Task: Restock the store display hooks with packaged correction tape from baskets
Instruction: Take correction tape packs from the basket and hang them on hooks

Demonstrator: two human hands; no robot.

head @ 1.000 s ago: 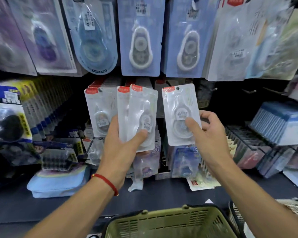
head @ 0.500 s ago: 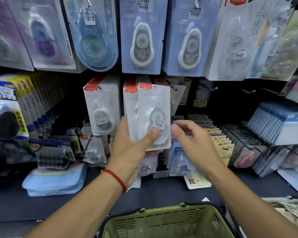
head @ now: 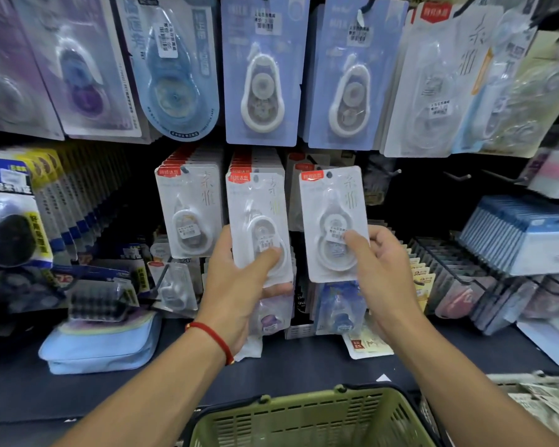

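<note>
Head cam, one view only: looks fwd and slightly down, close on hanging packs [head: 259, 69], basket [head: 307, 421] at bottom edge.

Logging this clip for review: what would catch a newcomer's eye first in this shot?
Two white correction tape packs held up mid-frame: the left hand grips a stack of packs, the right hand pinches a single pack beside it. Large blue carded packs hang above, and a green basket sits at the bottom edge.
</note>
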